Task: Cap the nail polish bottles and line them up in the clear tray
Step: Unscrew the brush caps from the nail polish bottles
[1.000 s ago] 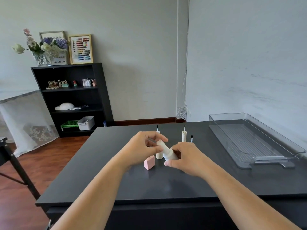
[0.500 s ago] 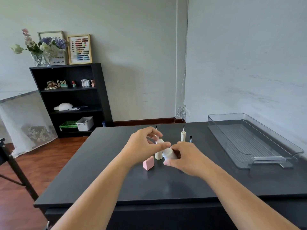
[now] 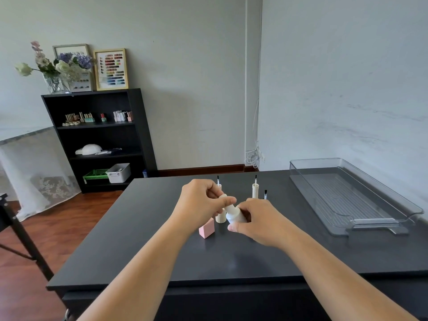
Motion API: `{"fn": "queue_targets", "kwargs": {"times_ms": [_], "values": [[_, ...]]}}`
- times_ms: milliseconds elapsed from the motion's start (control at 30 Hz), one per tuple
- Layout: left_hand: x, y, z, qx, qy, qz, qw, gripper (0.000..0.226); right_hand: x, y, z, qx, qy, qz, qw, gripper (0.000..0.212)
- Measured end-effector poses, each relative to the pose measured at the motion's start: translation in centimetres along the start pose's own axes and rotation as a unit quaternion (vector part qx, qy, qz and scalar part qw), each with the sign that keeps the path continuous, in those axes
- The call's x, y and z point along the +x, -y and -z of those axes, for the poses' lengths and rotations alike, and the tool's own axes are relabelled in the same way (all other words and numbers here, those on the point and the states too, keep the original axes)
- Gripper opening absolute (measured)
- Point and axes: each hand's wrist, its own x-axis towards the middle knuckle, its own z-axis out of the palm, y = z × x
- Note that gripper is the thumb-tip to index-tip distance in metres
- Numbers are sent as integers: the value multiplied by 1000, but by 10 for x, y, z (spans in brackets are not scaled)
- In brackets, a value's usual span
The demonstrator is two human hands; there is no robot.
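Cap (image 3: 223, 197) lowered onto bottle (image 3: 234, 215); left grip (image 3: 200, 202) above, right grip (image 3: 257, 220) below.

obstacles: upright brush caps (image 3: 255, 192) mid-table | free: tabletop (image 3: 301, 205) toward clear tray (image 3: 375, 220)

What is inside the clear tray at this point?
The tray holds nothing that shows: only its own ribbed floor is visible through the clear walls. Nothing stands in front of it, so no part of its inside is hidden.
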Motion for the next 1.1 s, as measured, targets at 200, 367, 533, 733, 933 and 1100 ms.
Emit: {"fn": "queue_targets", "kwargs": {"times_ms": [200, 367, 533, 733, 933, 1100], "values": [[1, -1, 5, -9, 54, -19, 998, 12, -3, -1, 0, 1, 3, -4, 1000, 30], [0, -3, 2, 5, 25, -18, 1000, 21, -2, 1, 1, 7, -3, 3, 1000, 20], [1, -1, -1, -7, 34, -43, 998, 16, -2, 0, 1, 5, -8, 2, 1000, 18], [-3, 1, -2, -22, 33, -56, 998, 6, -6, -3, 1, 13, -29, 2, 1000, 20], [-16, 16, -4, -4, -90, -78, 993, 27, -18, -17, 14, 32, -100, -5, 994, 17], [-30, 38, -19, 88, -132, -43, 986, 41, -32, -39, 22, 65, -183, -32, 980, 13]]}}
